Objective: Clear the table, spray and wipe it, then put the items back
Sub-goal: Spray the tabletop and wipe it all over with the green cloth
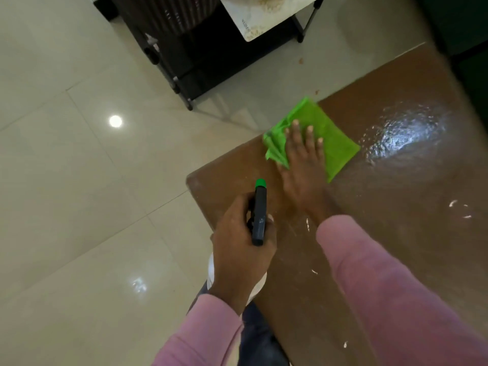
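Spray bottle (259, 212) body behind left hand (241, 249)

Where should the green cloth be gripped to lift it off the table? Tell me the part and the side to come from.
Grip the green cloth at its bunched, folded edge on the left, coming from above. The folds stand up there, giving fingers something to pinch; elsewhere it lies flat under the right hand on the wet table.
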`<state>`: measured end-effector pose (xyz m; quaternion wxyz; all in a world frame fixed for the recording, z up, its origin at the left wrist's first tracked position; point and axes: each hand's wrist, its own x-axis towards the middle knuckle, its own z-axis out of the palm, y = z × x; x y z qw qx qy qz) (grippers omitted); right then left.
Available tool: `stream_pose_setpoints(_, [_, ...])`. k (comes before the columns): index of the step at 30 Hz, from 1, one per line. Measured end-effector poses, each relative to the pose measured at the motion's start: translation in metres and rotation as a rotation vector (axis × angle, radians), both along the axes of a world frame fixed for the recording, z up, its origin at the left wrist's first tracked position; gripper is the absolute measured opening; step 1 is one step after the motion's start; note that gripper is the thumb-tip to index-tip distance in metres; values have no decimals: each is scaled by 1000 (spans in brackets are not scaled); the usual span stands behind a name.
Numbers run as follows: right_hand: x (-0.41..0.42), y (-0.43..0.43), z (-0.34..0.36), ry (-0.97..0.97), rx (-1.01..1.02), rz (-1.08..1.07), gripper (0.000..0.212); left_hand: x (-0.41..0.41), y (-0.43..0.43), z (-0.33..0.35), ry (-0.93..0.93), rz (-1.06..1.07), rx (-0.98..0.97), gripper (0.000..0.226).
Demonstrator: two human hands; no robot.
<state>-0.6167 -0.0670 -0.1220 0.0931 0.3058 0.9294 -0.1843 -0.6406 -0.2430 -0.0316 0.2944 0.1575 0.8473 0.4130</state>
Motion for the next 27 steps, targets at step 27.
stream_pose_setpoints(27, [9,-101,12,-22,-29,428,79,-6,-69,4,-42,335,45,17])
